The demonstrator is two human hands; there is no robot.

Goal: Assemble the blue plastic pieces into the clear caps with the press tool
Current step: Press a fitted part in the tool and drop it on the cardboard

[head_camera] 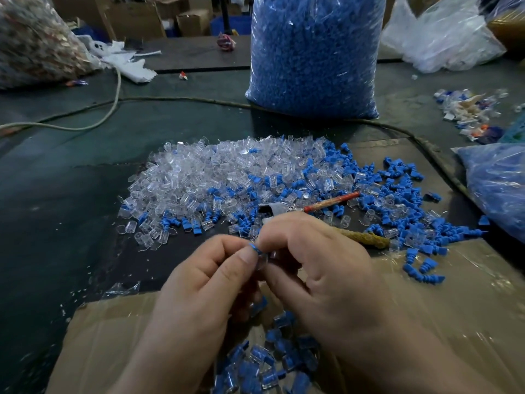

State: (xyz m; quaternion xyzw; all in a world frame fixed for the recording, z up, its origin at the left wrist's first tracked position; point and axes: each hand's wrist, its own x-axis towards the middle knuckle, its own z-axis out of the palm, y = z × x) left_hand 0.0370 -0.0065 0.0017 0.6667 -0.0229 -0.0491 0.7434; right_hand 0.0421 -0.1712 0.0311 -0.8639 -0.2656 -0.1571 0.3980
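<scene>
My left hand and my right hand meet at the fingertips over the table's near side. Between them they pinch a small clear cap with a blue piece in it. Which hand bears it more I cannot tell. Behind the hands lies a heap of clear caps, mixed on its right with loose blue pieces. The press tool, a plier-like tool with a red handle and a yellow wrapped handle, lies on the heap just beyond my right hand. Assembled blue-and-clear pieces pile up below my wrists.
A tall clear bag of blue pieces stands behind the heap. Another bag of blue parts lies at the right edge. A cardboard sheet covers the near table. A cable crosses the dark mat. More bags sit far left and far right.
</scene>
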